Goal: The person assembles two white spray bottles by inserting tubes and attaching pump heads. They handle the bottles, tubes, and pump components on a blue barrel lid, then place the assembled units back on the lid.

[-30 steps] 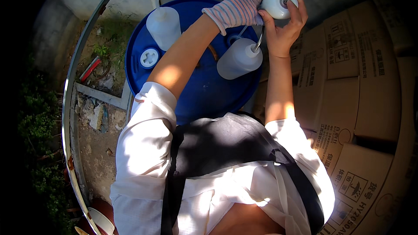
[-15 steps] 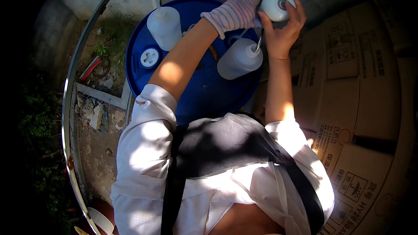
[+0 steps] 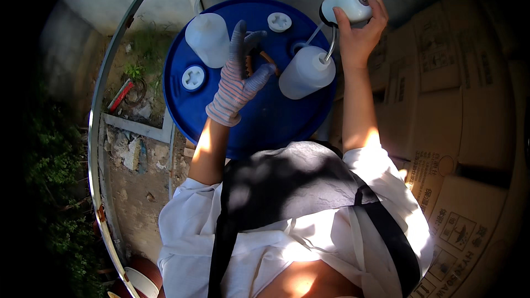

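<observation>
Arms (image 3: 358, 105) extended forward, gloved left hand (image 3: 234, 83) with fingers (image 3: 238, 37) spread, bare right hand (image 3: 361, 36) higher, curled.

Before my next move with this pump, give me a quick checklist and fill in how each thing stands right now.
1. Right hand gripping the pump: ok.
2. Spout at the mouth of the right bottle: ok.
3. Thin tube reaching down toward the opening in the drum: ok, though its lower end is hidden.
4. Left hand steadying the right bottle: not ok; it is open, apart from the bottle.
5. Glove on each hand: not ok; only the left hand wears one.
6. Pump running: cannot tell.
</observation>
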### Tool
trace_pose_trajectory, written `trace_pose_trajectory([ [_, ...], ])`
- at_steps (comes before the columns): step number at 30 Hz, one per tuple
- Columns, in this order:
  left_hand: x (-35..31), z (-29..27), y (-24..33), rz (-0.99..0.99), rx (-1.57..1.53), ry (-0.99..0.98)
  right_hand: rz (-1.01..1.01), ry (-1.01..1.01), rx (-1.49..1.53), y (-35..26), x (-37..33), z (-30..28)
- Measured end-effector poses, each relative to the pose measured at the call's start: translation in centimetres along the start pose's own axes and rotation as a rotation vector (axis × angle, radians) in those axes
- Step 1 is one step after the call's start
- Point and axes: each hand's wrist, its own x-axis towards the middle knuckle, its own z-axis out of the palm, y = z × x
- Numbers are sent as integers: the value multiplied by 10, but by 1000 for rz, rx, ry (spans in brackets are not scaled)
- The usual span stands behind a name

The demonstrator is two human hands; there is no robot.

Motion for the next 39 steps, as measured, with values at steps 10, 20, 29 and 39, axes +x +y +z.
trace_pose_trajectory([
  [10, -155, -48, 0, -45, 447, 149, 134, 5, 88, 3, -4, 4],
  [20, -192, -36, -26, 67, 779, 226, 401, -123, 71, 2, -5, 2],
  [29, -194, -35, -27, 100, 850, 209, 398, -159, 23, -1, -4, 1],
  [39, -196, -33, -27, 77, 877, 246, 491, -256, 57, 14, -10, 9],
])
